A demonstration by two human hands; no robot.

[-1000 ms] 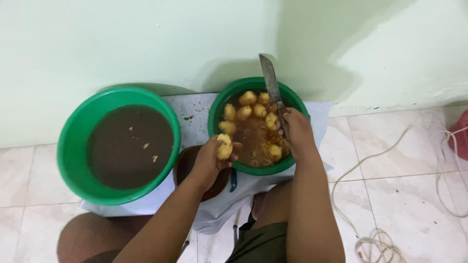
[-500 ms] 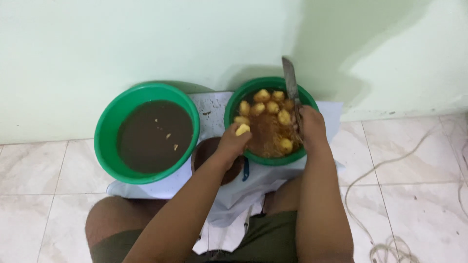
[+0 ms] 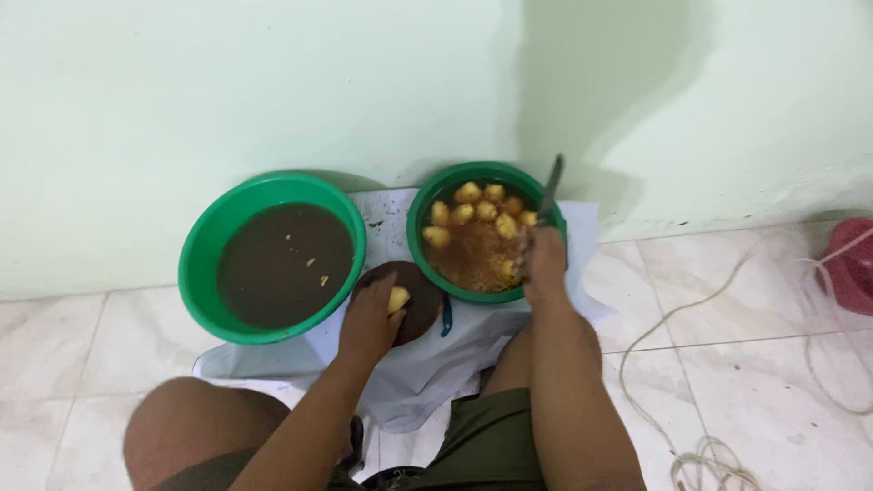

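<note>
The left hand point(image 3: 371, 320) is closed around a small peeled yellow potato piece point(image 3: 398, 298), pressing it down on a round dark wooden chopping board point(image 3: 420, 302) that lies on a sheet of white paper point(image 3: 427, 364) spread over the tiled floor point(image 3: 727, 309). The right hand point(image 3: 544, 262) grips the handle of a long steel-bladed knife point(image 3: 550, 191); the blade points up and away from the person, tilted slightly right, and rises over the far rim of the smaller round green plastic basin point(image 3: 427, 202). That basin stands just beyond and to the right of the board, touching or nearly touching it, and holds murky brown water with several peeled yellow potatoes point(image 3: 480, 211) gathered toward its far side. A larger round green plastic basin point(image 3: 205, 245) sits to the left of the board, close beside the smaller one, filled with dark brown water on which a few pale scraps float. A short blue handle point(image 3: 446, 318) shows at the board's right edge, just under the smaller basin's near rim; what it belongs to cannot be told. Both basins stand near the pale green wall point(image 3: 273, 82). A thin white cord point(image 3: 700, 309) loops across the floor at right, well apart from the basins, and a red object point(image 3: 850, 268) sits at the far right edge.
</note>
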